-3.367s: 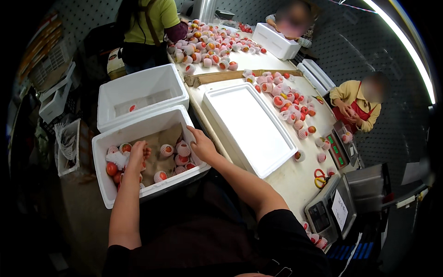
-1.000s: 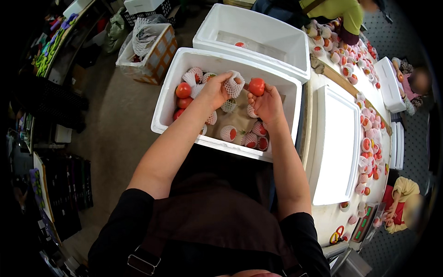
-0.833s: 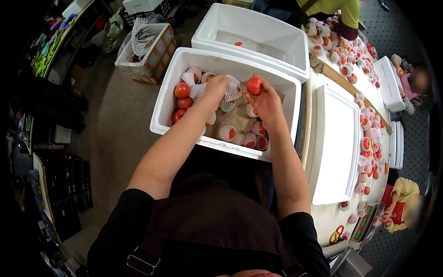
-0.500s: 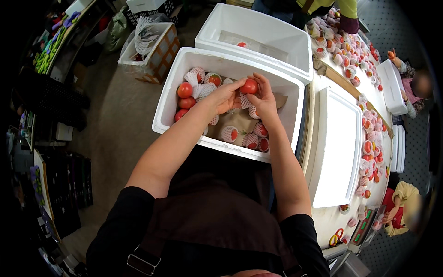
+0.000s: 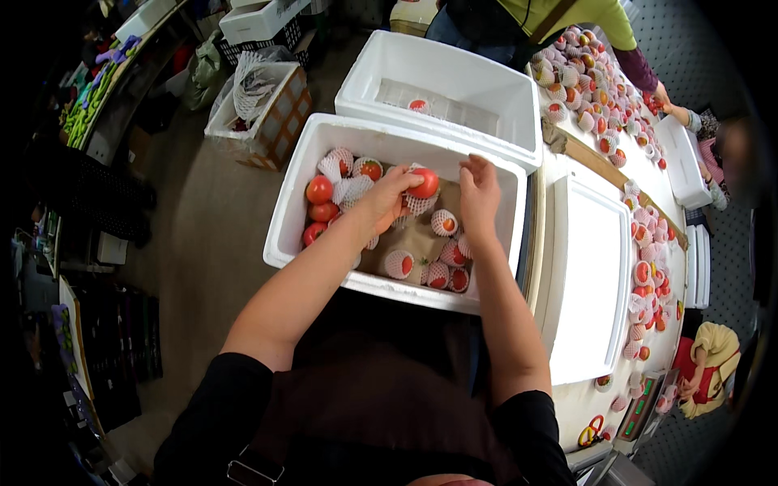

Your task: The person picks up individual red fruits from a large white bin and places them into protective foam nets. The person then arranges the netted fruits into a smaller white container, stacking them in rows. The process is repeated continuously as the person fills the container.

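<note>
My left hand point(image 5: 387, 201) is closed on a red tomato point(image 5: 423, 184), with a white foam net sleeve point(image 5: 421, 204) round its lower part. To the right, my right hand point(image 5: 480, 194) is apart from the tomato, fingers loosely raised and nothing visible in them. Both hands are over a white foam box point(image 5: 284, 243). Bare tomatoes point(image 5: 319, 190) lie along the box's left side. Several tomatoes in foam nets point(image 5: 399, 264) rest on brown paper point(image 5: 409, 237) inside, and loose white nets point(image 5: 353, 191) lie at the left. My forearms cover part of the contents.
A second foam box point(image 5: 381, 69) behind holds one netted tomato point(image 5: 418, 106). At right, a table point(image 5: 567, 397) carries a white lid point(image 5: 596, 279), many netted tomatoes point(image 5: 642, 271), scissors point(image 5: 591, 431) and a scale point(image 5: 640, 409). Other people point(image 5: 705, 368) stand around it. A carton point(image 5: 275, 113) sits left.
My right hand has left the tomato and moved right. My left hand still holds the tomato, now with the net round its lower part. The view has shifted, so the boxes appear lower.
</note>
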`<act>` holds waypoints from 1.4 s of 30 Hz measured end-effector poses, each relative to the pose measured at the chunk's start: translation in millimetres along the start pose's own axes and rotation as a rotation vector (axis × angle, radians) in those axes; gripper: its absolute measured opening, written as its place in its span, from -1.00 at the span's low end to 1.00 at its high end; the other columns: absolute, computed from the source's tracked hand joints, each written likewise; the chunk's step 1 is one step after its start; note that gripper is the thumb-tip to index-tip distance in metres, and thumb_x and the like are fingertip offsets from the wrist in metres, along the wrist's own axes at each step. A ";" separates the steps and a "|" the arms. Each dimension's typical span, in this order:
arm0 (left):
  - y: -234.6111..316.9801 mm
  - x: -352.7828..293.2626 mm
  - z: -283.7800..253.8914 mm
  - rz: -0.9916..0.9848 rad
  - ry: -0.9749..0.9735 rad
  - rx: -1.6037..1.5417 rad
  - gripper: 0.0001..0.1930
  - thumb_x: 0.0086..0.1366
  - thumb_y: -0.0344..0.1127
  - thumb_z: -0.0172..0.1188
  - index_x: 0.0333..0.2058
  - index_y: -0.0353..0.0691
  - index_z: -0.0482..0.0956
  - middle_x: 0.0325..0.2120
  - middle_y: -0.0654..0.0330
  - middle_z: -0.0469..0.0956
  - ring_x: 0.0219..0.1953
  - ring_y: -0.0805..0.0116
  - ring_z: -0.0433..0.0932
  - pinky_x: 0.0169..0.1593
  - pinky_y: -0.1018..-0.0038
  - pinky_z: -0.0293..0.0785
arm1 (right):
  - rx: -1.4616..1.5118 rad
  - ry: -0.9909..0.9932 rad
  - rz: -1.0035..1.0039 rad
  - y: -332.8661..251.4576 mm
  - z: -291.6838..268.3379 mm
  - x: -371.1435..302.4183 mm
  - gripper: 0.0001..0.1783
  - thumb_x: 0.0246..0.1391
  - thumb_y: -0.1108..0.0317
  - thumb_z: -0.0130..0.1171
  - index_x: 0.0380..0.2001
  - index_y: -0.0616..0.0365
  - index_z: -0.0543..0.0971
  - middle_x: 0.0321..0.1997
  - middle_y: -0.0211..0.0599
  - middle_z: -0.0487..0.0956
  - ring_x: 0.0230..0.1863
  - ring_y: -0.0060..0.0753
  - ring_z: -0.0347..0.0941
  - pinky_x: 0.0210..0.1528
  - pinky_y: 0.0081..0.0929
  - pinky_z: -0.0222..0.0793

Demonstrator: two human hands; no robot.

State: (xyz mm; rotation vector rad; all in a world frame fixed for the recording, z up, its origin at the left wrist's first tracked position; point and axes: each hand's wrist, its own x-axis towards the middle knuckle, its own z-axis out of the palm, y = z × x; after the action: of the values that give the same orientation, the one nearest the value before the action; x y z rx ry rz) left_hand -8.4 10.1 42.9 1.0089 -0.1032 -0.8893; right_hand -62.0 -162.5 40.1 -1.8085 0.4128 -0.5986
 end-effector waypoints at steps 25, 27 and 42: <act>-3.5 -10.9 7.3 -0.258 0.249 -0.182 -0.41 0.15 -0.59 -0.01 0.18 -0.18 0.12 -0.03 0.15 0.34 0.00 0.38 0.42 0.08 0.43 0.39 | -0.785 -0.661 -0.268 -10.3 -14.4 136.9 -0.76 0.13 0.23 0.08 -0.31 0.18 0.57 -0.32 -0.13 0.60 -0.27 -0.02 0.52 -0.21 -0.20 0.41; -3.0 -9.7 7.5 -0.293 0.241 -0.190 -0.43 0.16 -0.52 0.08 0.16 -0.19 0.14 -0.05 0.17 0.35 -0.04 0.42 0.41 0.02 0.47 0.40 | -0.911 -0.928 -0.186 -22.8 1.3 193.7 -0.72 0.18 0.21 0.01 -0.34 0.20 0.58 -0.35 -0.10 0.61 -0.29 0.02 0.52 -0.26 -0.18 0.44; 3.5 -8.6 1.3 -0.422 0.191 -0.150 -0.27 0.18 -0.46 0.21 0.24 -0.20 -0.02 -0.01 0.11 0.33 0.00 0.39 0.39 0.05 0.45 0.38 | -0.765 -0.922 -0.360 130.8 149.3 281.5 -0.73 -0.10 0.34 0.20 -0.24 0.06 0.56 -0.15 -0.21 0.46 -0.05 -0.14 0.38 0.02 -0.30 0.36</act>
State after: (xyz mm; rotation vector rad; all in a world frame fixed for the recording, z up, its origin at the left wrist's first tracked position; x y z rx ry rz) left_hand -12.6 15.9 49.0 0.9851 0.3452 -1.1575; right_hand 255.6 -243.5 -65.8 -2.6718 -0.3853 0.2594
